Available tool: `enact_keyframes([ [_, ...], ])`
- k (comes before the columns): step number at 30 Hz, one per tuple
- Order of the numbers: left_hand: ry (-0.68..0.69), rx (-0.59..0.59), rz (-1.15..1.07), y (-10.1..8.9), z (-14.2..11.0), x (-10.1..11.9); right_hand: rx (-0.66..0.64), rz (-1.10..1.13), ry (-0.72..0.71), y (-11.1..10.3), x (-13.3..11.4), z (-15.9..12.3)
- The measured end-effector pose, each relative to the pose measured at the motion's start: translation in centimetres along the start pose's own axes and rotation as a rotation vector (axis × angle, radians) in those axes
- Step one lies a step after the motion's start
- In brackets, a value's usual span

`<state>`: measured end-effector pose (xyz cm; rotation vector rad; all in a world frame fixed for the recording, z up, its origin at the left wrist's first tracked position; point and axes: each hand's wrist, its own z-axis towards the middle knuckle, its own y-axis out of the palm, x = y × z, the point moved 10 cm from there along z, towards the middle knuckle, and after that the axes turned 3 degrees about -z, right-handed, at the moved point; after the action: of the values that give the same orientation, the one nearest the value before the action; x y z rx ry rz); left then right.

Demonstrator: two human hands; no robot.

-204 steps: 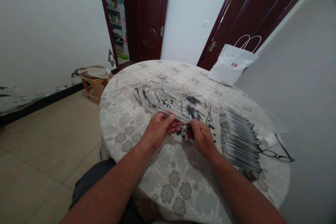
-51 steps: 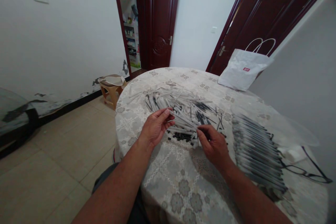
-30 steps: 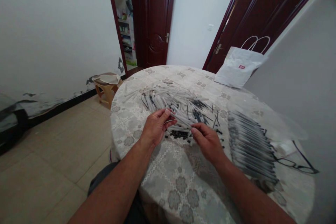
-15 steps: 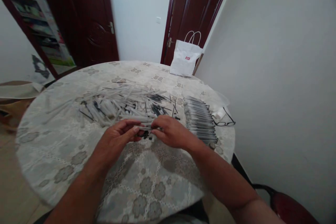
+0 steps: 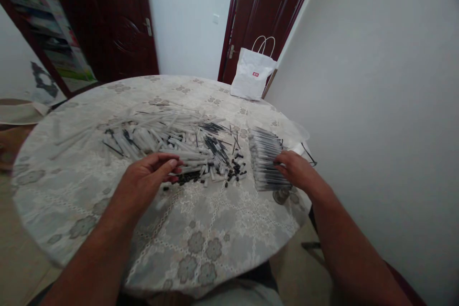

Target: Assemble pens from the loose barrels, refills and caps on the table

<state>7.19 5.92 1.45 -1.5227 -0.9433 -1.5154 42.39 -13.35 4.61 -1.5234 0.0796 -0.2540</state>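
Note:
My left hand (image 5: 156,169) hovers at the near edge of a heap of pen parts, its fingers curled and thumb bent toward them. Whatever lies between those fingers is not visible. White pen barrels (image 5: 193,157) lie just beyond its fingertips. Over on the right, my right hand (image 5: 296,167) has its fingers pinched at the dark end of a pen in a neat row of pens (image 5: 267,153). Small black caps (image 5: 236,167) and thin dark refills (image 5: 217,146) are scattered between my hands.
A patterned cloth covers the round table (image 5: 204,229). At the back right stands a white paper bag (image 5: 254,74). Glasses (image 5: 309,154) lie beyond my right hand, partly hidden. A small round object (image 5: 280,196) sits near the row's front end. A wall rises on the right.
My hands were together over a slim pen piece and are now apart. The right hand has moved right to the row of pens; the left has drawn slightly left.

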Motion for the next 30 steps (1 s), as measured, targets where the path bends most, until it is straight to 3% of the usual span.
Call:
enact_keyframes([
  [5, 0.007, 0.051, 0.003, -0.9, 0.3, -0.1, -0.014, -0.079, 0.091, 2.1, 0.9, -0.5],
  [12, 0.03, 0.103, -0.007, -2.2, 0.3, 0.0, 0.035, -0.047, 0.114, 1.8, 0.2, -0.9],
  [16, 0.03, 0.164, -0.033, -3.0, 0.1, 0.3, 0.082, 0.026, 0.015, 0.0, -3.3, 0.0],
  [20, 0.046, 0.177, 0.004, -3.3, 0.1, 0.5, 0.067, 0.119, -0.166, -1.8, -10.1, 2.1],
  [23, 0.116, 0.168, 0.196, -3.5, 0.2, 0.8, 0.019, 0.134, -0.262, -2.1, -15.0, 4.3],
  [25, 0.217, 0.144, 0.414, -3.2, 0.2, 1.2, -0.008, 0.105, -0.266, -1.9, -16.9, 5.9],
  [27, 0.337, 0.087, 0.652, -2.1, 0.0, 1.4, -0.025, 0.039, -0.199, -1.3, -17.1, 7.5],
  [30, 0.446, -0.026, 0.944, 0.2, -0.4, 0.5, -0.053, -0.051, -0.031, -0.1, -15.0, 8.9],
])
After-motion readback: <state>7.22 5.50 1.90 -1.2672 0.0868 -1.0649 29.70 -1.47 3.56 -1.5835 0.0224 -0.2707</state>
